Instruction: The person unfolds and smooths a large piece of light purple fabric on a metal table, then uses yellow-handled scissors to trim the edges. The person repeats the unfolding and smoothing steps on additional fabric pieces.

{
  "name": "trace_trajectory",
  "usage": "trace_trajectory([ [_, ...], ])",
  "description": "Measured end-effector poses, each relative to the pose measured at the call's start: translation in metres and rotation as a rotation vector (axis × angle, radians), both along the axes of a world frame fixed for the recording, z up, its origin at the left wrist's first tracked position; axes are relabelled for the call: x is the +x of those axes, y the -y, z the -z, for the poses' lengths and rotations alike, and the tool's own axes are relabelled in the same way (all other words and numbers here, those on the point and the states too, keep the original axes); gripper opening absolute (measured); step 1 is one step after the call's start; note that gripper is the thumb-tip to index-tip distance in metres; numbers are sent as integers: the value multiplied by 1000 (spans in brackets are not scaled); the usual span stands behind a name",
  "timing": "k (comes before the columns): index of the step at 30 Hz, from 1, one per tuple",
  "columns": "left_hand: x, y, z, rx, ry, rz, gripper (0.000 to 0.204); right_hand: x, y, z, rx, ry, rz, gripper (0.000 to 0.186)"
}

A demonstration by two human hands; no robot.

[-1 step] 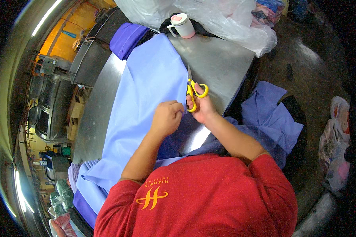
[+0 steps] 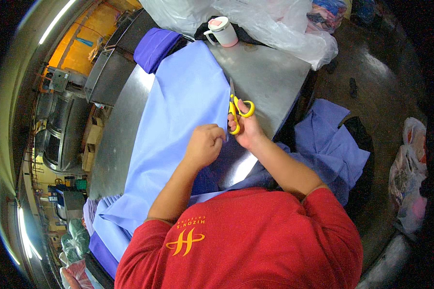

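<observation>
**While the right grip [image 2: 247, 131] encloses yellow-handled scissors [image 2: 234, 101] with slim metal blades, the left grip [image 2: 206, 144] pinches a smooth periwinkle-blue cloth [image 2: 183, 101]**

The scissors sit in the right grip, at the cloth's right edge. That grip is closed around the handles: the thumb goes to the right loop and the fingers curl at the left one. The loops stand somewhat apart, but whether any cloth lies between the blades cannot be told. The left grip, just left of the right, is drawn in tightly on the cloth's edge, its fingertips partly hidden.

The scissors look light and rigid, best held by their loops, as here. The cloth looks soft, limp and perhaps a little slippery; its border seems the place to take hold, pulled taut so that it does not bunch.

From the right grip, the blades point away from the person and slightly left, their long axis roughly along the nearby cloth edge. The cloth's own length runs from beyond both grips back past the left one, toward the person's near left.

Beneath lies a grey metal desk [image 2: 270, 72]. Beyond the grips stand a white handled mug [image 2: 224, 33] with a pink base and, farther left, a folded purple fabric bundle [image 2: 154, 48]. Right of the right grip, loose blue fabric [image 2: 325, 130] spreads beside the desk.
</observation>
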State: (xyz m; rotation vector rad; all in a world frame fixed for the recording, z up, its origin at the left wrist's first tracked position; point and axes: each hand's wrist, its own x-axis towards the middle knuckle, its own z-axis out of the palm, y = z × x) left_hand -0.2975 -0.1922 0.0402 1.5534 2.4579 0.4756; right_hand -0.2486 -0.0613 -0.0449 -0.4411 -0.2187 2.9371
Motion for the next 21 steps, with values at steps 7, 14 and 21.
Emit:
trace_trajectory([
  [7, -20, 7, 1, 159, 456, 305, 9, -17, -19, 13, 102, 23, 41, 33],
  [14, -61, -10, 19, 183, 796, -109, 32, -18, -18, 16, 52, -54, 22, 30],
  [21, -86, -70, 51, 279, 223, -310, 28, -14, -16, 9, 87, -50, -24, 29],
])
